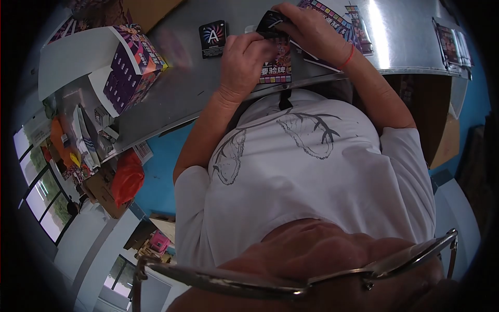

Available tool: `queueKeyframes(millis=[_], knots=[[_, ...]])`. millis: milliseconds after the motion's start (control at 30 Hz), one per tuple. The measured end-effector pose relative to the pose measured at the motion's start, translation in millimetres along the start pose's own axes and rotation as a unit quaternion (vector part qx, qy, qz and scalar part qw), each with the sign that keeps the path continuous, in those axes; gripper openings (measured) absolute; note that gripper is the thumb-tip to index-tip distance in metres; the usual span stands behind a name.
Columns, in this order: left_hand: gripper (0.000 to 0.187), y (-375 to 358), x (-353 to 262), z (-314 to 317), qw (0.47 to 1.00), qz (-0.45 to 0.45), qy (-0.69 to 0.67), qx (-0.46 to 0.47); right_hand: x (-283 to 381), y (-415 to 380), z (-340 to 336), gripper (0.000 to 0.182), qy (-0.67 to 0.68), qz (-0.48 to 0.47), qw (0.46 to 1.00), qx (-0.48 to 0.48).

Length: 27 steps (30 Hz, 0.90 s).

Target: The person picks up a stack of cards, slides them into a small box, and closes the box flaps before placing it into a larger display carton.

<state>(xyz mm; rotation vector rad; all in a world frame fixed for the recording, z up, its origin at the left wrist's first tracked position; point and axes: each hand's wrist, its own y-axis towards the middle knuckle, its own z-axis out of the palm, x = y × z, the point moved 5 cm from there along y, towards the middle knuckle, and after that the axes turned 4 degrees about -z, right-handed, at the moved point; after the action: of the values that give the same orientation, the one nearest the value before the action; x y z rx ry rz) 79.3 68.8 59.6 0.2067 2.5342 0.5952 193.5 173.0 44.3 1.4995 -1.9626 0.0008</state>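
Observation:
Over the metal table, my right hand (pixel 314 34), with a red cord at its wrist, pinches a black card pack (pixel 271 22). My left hand (pixel 241 63) is close beside it, fingers curled and partly blurred. What they grip, if anything, is hidden. Below the fingers lies a colourful printed packet (pixel 275 78) with white lettering and a row of small coloured squares. Left of my hands, a black card pack with a white letter A (pixel 213 37) rests on the table. A purple printed sheet or packet (pixel 332 21) lies partly under my right forearm.
An open white and purple display box (pixel 136 70) stands at the left. Shiny wrapped packets (pixel 451 47) lie at the table's right end, near its front edge (pixel 179 120). An orange-red bag (pixel 128 177) hangs or rests below left. A cardboard box (pixel 446 143) is at lower right.

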Motion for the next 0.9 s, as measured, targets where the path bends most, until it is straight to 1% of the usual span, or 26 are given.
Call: queueKeyframes(millis=[33,67,100,133,167,200,233,267,333,433,467,500,533,667,700,733,833,867,900], knots=[[0.024,-1,-3,-1,1.000,0.024,0.010,-0.016,-2,-1,0,0.022,-0.008,-0.005,1.000,0.001],[0.024,-4,-4,-2,1.000,0.022,0.009,-0.016,-6,-2,0,0.022,-0.016,-0.011,1.000,0.003],[0.027,-9,2,-7,0.994,-0.056,-0.066,-0.063,-6,1,3,0.022,-0.024,-0.018,1.000,0.004],[0.029,-16,9,-10,0.975,-0.132,-0.140,-0.108,-8,-4,0,0.022,-0.031,-0.024,0.999,0.005],[0.029,-21,10,-7,0.975,-0.133,-0.140,-0.109,-7,1,3,0.022,-0.039,-0.031,0.999,0.005],[0.031,-30,20,2,0.936,-0.228,-0.252,-0.095,-4,2,4,0.022,-0.046,-0.039,0.998,0.007],[0.033,-41,29,12,0.874,-0.319,-0.358,-0.079,-3,1,4,0.022,-0.053,-0.047,0.997,0.008],[0.033,-47,31,12,0.874,-0.321,-0.357,-0.080,0,-2,4,0.022,-0.059,-0.055,0.997,0.009],[0.033,-52,31,22,0.882,-0.316,-0.346,0.045,8,5,9,0.023,-0.070,-0.069,0.995,0.011],[0.032,-49,30,27,0.877,-0.303,-0.373,0.018,20,10,10,0.023,-0.086,-0.082,0.993,0.011],[0.032,-49,30,27,0.877,-0.302,-0.374,0.017,22,12,3,0.024,-0.044,-0.069,0.996,-0.036],[0.031,-49,31,27,0.864,-0.310,-0.396,0.017,23,12,-3,0.026,-0.001,-0.056,0.995,-0.082],[0.030,-51,32,28,0.851,-0.319,-0.418,0.017,25,11,-4,0.026,-0.001,-0.057,0.995,-0.081],[0.029,-53,30,30,0.845,-0.314,-0.432,-0.008,34,4,-2,0.025,-0.067,-0.051,0.996,-0.008],[0.029,-55,30,31,0.830,-0.335,-0.446,-0.015,34,3,-2,0.024,-0.085,-0.050,0.995,0.009],[0.028,-56,30,32,0.814,-0.356,-0.459,-0.022,35,3,-3,0.024,-0.086,-0.050,0.995,0.009],[0.028,-59,33,31,0.806,-0.355,-0.473,-0.029,34,3,3,0.025,-0.086,-0.045,0.995,0.014],[0.028,-57,32,30,0.806,-0.355,-0.473,-0.028,30,2,2,0.026,-0.023,-0.011,1.000,-0.003],[0.028,-54,32,26,0.790,-0.354,-0.498,-0.052,25,0,1,0.026,0.039,0.022,0.999,-0.020]])
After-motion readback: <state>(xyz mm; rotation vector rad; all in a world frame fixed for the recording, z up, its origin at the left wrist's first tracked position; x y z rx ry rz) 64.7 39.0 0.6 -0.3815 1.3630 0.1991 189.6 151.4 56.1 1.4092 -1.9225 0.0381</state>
